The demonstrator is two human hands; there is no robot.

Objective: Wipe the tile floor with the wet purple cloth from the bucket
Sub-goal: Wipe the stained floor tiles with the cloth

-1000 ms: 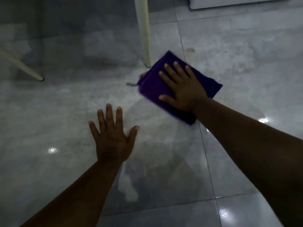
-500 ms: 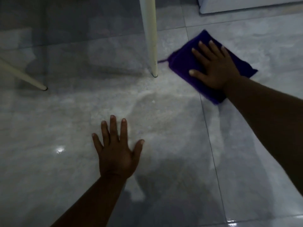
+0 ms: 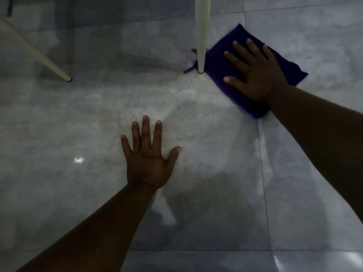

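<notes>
The purple cloth lies flat on the grey tile floor at the upper right. My right hand presses down on it with the palm and spread fingers. The cloth's left edge reaches the foot of a cream furniture leg, and a thin loop of the cloth sticks out past that foot. My left hand rests palm down on the bare tile in the middle, fingers spread, holding nothing. No bucket is in view.
A second cream leg slants down to the floor at the upper left. A wet, shiny patch shows on the tile below the cloth. Grout lines run down the right side and across the bottom.
My right hand has slid the cloth left, from clear of the cream leg back against its foot. My left hand stays planted on the tile.
</notes>
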